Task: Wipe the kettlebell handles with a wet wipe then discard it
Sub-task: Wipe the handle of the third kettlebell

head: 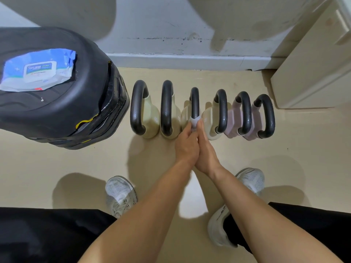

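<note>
My left hand [187, 143] and right hand [206, 150] together pinch the wet wipe [194, 123] round the near end of the third kettlebell handle [194, 100]. Its bar runs straight away from me, so I judge the stroke goes forward.

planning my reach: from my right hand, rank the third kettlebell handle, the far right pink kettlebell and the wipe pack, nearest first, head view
1. Third kettlebell handle, straight ahead: the right hand pinches the wet wipe around it.
2. Far right pink kettlebell, at the end of the row to the right.
3. Wipe pack, far left, up on the black stack.
</note>
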{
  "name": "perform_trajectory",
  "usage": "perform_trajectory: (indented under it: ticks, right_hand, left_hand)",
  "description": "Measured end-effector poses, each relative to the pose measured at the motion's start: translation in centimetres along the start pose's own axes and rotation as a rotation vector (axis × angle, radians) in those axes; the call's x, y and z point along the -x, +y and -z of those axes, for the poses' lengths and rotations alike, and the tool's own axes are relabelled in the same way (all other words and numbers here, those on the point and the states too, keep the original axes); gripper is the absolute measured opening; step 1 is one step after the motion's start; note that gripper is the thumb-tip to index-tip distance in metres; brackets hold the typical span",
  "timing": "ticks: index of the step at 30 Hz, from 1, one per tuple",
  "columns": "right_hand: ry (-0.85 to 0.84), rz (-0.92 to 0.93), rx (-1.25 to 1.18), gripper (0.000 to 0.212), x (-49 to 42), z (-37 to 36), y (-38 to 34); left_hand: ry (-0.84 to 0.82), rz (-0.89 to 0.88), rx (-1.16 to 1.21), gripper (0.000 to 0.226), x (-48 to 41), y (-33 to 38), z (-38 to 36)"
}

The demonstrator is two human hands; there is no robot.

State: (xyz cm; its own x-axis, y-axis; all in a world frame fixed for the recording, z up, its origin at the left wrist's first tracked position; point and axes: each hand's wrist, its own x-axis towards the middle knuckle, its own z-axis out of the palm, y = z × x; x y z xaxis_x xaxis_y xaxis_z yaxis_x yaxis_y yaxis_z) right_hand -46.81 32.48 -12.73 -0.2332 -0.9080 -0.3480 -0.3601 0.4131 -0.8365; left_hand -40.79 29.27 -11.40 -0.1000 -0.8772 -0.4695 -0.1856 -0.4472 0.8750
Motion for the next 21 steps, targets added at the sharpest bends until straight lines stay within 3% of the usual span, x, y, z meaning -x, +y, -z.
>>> perform_trajectory:
  ticks: [2, 7, 10, 15, 16, 19, 21]
  right_hand:
    - [-0.013, -0.006, -0.049, 0.072, -1.2, 0.5, -0.5]
    - [-0.022, 0.215, 0.12, 0.031, -2.5, 1.5, -1.8]
    - [-0.033, 0.169, -0.057, 0.06, -4.5, 1.6, -1.6]
    - [-0.013, 0.102, -0.18, 0.072, -8.6, 2.0, -3.1]
    - [-0.037, 0.083, -0.179, 0.065, -9.4, 2.3, -3.5]
    - [-0.122, 0.039, -0.44, 0.011, -12.2, 2.8, -3.9]
    - [-0.048, -0.013, -0.618, 0.026, -13.4, 3.3, -4.4]
  left_hand:
    - [0.026, 0.017, 0.031, 0.034, -0.2, 0.5, 0.1]
    - [0.021, -0.012, 0.196, 0.028, -1.0, 2.2, 0.2]
    - [-0.097, 0.002, 0.34, 0.034, -2.8, 3.0, 0.1]
    - [-0.161, 0.036, 0.392, 0.06, -6.5, 5.3, -0.2]
    - [-0.177, 0.054, 0.401, 0.063, -7.2, 5.9, -0.3]
    - [-0.179, 0.113, 0.436, 0.066, -9.1, 7.4, -0.8]
    - [-0.131, 0.142, 0.4, 0.067, -10.2, 8.4, -1.0]
